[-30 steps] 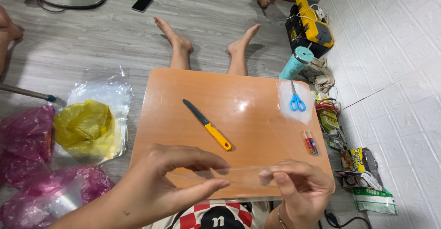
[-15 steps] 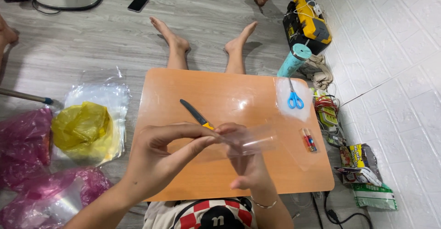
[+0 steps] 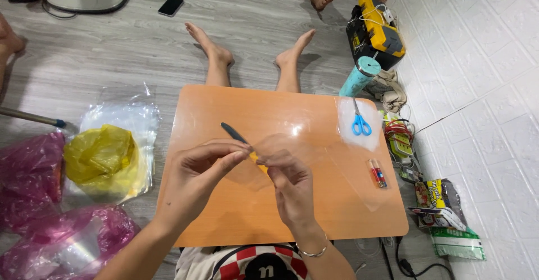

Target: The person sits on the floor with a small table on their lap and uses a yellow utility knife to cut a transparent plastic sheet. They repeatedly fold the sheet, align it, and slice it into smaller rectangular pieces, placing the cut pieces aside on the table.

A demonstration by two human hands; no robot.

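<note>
From the head camera, the left hand (image 3: 196,173) and right hand (image 3: 289,187) had drawn together from wide apart, both pinching a clear plastic sheet (image 3: 275,151) above the orange table (image 3: 337,212), over the yellow-handled knife (image 3: 236,135); folding seemed underway

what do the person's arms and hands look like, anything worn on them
Both forearms are bare, with no sleeves or gloves. The left hand wears nothing visible. The right hand has a thin silver-coloured metal bangle around its wrist. No rings or watch show.

A dark phone (image 3: 171,6) lies on the floor. Green and yellow packets (image 3: 443,212) lie by the white wall.
</note>
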